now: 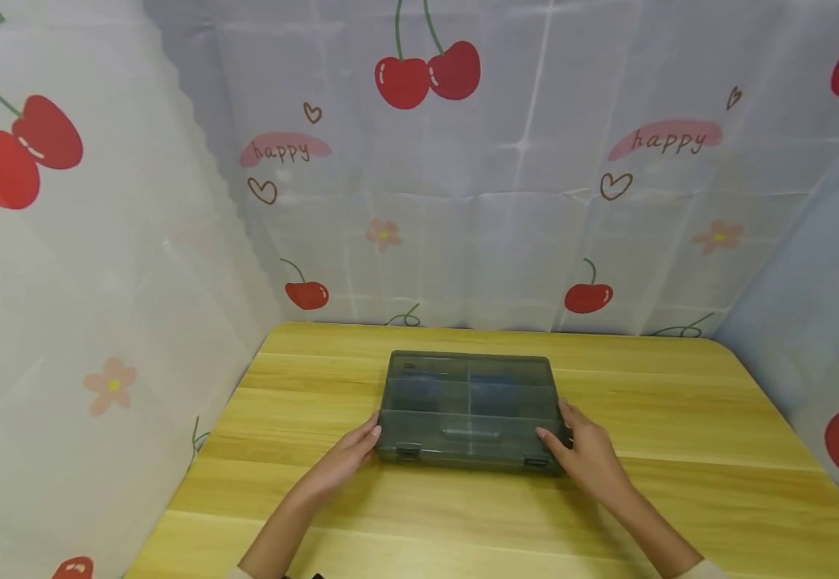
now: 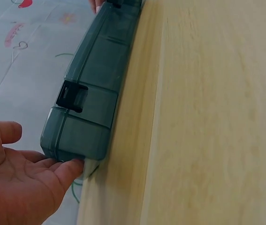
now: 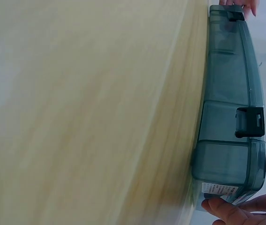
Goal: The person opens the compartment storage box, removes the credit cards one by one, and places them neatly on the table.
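A dark, see-through plastic storage box (image 1: 470, 402) with a closed lid, inner dividers and two black front latches (image 2: 72, 96) is between the two hands at the table's middle. Bluish contents show dimly through the lid. My left hand (image 1: 343, 462) touches the box's left end with extended fingers; in the left wrist view its thumb stands apart from the box. At the right end, my right hand (image 1: 589, 454) grips the corner, thumb over the lid edge and fingers against the end. A white printed label (image 3: 219, 189) shows there. Whether the box rests fully on the table cannot be told.
The wood-grain table (image 1: 680, 402) has rounded far corners. White cloth (image 1: 462, 241) printed with cherries, flowers and "happy" hangs behind it and along both sides. A small dark object (image 1: 318, 576) shows at the bottom edge of the head view.
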The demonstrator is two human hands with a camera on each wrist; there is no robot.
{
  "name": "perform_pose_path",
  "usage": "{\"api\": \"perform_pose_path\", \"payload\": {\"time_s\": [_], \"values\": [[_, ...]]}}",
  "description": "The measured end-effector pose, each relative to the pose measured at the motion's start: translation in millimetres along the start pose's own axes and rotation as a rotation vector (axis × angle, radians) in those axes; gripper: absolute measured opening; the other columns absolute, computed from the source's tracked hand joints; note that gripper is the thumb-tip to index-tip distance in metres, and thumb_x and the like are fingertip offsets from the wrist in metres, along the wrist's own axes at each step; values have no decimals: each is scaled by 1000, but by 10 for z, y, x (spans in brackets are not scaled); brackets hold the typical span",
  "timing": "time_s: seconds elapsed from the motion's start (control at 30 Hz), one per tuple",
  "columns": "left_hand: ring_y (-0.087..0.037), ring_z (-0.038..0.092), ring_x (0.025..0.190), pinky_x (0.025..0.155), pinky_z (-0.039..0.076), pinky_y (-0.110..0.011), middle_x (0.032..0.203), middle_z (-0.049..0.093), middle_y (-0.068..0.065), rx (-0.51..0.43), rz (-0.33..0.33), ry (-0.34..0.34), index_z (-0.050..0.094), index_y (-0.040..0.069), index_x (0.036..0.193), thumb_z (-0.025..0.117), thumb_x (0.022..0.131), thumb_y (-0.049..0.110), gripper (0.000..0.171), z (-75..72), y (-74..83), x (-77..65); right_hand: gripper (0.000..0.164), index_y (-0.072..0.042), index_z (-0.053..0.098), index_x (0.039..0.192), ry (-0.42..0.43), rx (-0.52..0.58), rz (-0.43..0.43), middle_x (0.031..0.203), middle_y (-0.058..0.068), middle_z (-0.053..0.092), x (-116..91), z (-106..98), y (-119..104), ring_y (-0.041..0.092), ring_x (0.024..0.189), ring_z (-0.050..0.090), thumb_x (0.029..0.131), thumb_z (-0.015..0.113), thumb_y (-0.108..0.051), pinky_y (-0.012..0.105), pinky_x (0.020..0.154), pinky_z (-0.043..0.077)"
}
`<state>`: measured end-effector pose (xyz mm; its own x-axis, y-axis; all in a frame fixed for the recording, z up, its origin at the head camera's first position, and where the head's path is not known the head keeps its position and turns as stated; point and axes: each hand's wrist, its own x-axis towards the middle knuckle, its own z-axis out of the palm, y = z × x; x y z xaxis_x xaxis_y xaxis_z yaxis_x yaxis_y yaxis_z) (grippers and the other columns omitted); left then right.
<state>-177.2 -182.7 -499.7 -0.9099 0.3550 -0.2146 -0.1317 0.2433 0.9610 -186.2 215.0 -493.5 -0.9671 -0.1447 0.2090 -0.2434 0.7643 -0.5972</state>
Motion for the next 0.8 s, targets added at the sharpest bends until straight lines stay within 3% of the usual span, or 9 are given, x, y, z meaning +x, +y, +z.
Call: {"api": "perform_pose_path", "payload": {"time_s": [0.53,0.67,0.8], "values": [[-42,5,152,120,19,-58,167,1,-24,-22,6,15,8,-1,162,36,112,39,69,-188,-35,-115,74,15,37,149,-6,56,-34,147,40,39,39,120,-127,50,115,62,100,67,-31,51,84,59],[-39,7,153,121,19,-57,168,6,-20,-15,16,39,9,0,162,37,112,36,68,-221,-31,-61,74,15,37,149,-19,62,-39,148,40,39,40,95,-130,50,116,61,100,68,-30,51,84,59],[-37,12,153,121,19,-55,168,11,-16,-26,49,70,9,1,162,36,113,31,63,-278,-49,83,71,14,40,149,-27,42,-43,148,42,37,30,49,-140,51,113,62,100,68,-30,56,86,58]]}}
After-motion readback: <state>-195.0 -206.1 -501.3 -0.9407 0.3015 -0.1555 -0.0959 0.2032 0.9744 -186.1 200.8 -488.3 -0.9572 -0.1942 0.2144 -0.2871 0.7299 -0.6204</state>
